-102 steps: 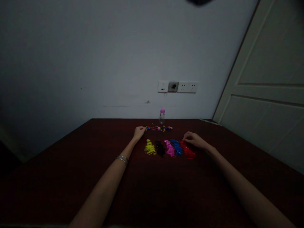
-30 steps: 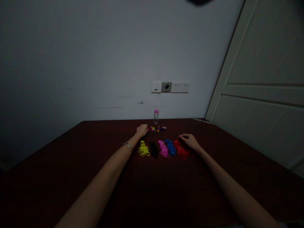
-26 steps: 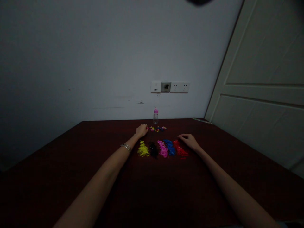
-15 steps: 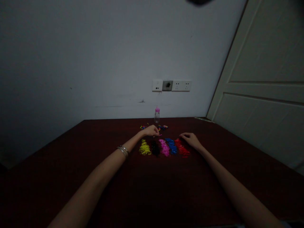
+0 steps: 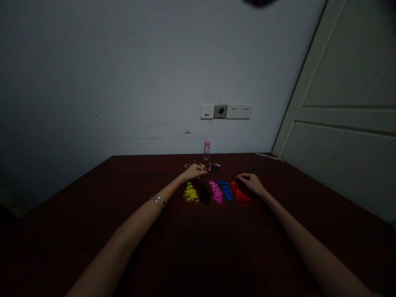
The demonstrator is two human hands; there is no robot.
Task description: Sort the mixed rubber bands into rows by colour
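My left hand (image 5: 196,171) is over the table between a mixed, multicoloured heap of small rubber bands (image 5: 214,166) and the sorted piles. Its fingers point right, apart from the thumb, and no band shows in them. Nearer me lie, from left to right, yellow rubber bands (image 5: 190,193), black rubber bands (image 5: 204,193), pink rubber bands (image 5: 216,192), blue rubber bands (image 5: 225,190) and red rubber bands (image 5: 239,193). My right hand (image 5: 250,181) rests just right of the red pile, thumb and fingertips together; whatever they may hold is too small to see.
A clear bottle with a pink top (image 5: 206,150) stands at the back of the dark red table (image 5: 198,247), near the wall. Sockets and a switch (image 5: 226,111) are on the wall above. A pale panelled door (image 5: 343,123) is at the right.
The pink band at my left fingertips no longer shows there, and that hand has opened and drawn slightly back. My right hand keeps its place by the red pile. The view has shifted slightly.
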